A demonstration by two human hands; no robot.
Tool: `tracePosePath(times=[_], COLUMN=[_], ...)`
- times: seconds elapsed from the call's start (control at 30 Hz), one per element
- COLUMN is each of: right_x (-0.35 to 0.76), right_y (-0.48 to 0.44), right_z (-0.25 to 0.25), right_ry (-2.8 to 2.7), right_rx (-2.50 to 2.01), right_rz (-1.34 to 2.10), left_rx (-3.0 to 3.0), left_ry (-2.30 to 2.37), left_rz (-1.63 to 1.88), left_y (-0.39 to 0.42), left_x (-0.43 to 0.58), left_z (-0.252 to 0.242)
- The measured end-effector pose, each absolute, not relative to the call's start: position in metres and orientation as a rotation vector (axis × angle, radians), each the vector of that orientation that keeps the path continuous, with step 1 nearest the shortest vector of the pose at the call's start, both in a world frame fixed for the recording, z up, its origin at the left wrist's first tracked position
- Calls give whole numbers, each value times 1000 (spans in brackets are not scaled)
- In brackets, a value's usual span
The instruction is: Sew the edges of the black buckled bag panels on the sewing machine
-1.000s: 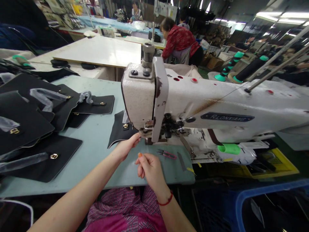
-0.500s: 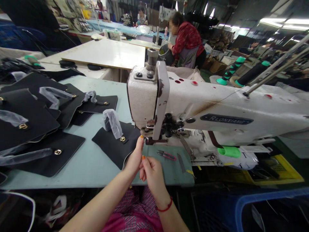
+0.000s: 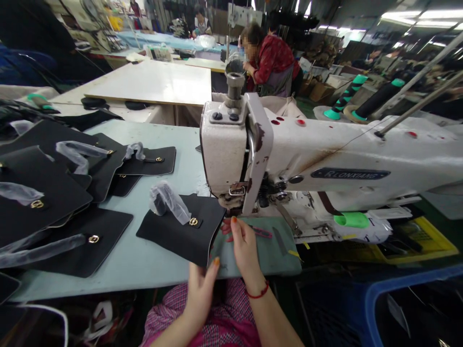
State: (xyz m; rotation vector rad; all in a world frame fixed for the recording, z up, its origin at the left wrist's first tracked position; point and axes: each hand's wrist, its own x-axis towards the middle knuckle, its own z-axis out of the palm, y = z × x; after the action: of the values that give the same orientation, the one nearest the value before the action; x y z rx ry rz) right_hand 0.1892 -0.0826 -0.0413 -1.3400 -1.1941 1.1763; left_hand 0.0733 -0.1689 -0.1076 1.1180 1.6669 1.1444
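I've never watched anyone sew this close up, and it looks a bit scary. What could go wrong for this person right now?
My guesses: The right hand has its fingertips right under the head of the sewing machine, near the needle area, so a sudden start could prick them. The left hand grips only a corner of the black panel, which could slip or twist. The pink snips lie beside the right hand and could nick it.

A black panel [image 3: 184, 231] carried a gold clasp [image 3: 193, 221] on a pale blue-green table [image 3: 144, 260]. The sewing machine [image 3: 325, 154] was off-white with brown stains. The snips [image 3: 262, 233] were pink; the bracelet [image 3: 257, 293] red.
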Motion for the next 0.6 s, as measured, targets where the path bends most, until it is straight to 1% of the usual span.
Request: tracePosePath(times=[0.07, 0.1, 0.17, 0.3, 0.37, 0.47, 0.6], right_x=[182, 179, 172, 164, 162, 161, 165], right_y=[-75, -72, -66, -64, -66, -69, -69], right_z=[-37, -35, -33, -37, -41, -43, -41], right_ry=[-1252, -1286, -1325, -1327, -1331, -1357, -1370], right_rx=[-1324, -1320, -1328, -1370, -1381, -1397, -1418], right_rz=[1200, 1201, 1174, 1106, 1081, 1019, 1027], left_rx=[1040, 1070, 1351, 2240, 2511, 2678, 2749], left_ry=[1746, 1803, 1830, 1442, 1159, 888, 854], left_rz=[1307, 1320, 1254, 812, 576, 397, 307], left_y=[-194, -198, -184, -94, -45, 2, 12], left_x=[34, 13, -28, -73, -74, -64, -54], left_z=[-111, -110, -101, -69, -57, -49, -46])
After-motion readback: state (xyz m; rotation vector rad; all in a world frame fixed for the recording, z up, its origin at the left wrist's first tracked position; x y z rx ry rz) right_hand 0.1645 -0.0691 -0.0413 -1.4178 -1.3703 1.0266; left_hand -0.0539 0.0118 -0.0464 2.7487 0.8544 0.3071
